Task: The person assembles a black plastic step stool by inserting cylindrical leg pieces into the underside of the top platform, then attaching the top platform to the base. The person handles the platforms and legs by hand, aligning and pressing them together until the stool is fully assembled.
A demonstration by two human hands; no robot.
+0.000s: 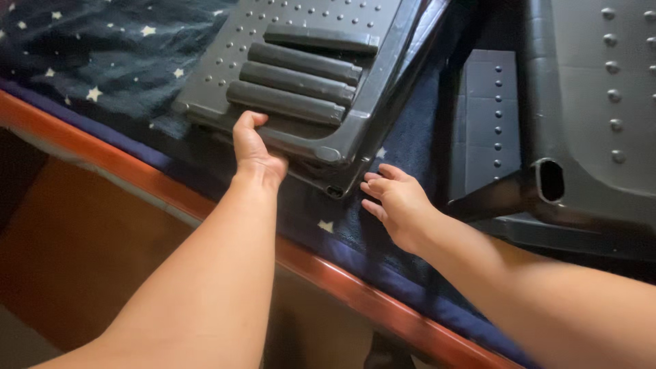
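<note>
A dark grey plastic panel (307,41) with rows of small studs and several raised ribs lies on a dark blue star-patterned cloth (102,48). My left hand (254,152) grips the panel's near edge, fingers curled under it. My right hand (393,201) hovers just right of the panel's near corner, fingers spread and slightly bent, resting on or just above the cloth and holding nothing.
A second, larger dark plastic piece (594,116) with studs and an oval hole sits at the right, with a flat studded part (486,116) beside it. A red-brown wooden edge (137,174) runs diagonally below the cloth. Beyond it the floor is dim.
</note>
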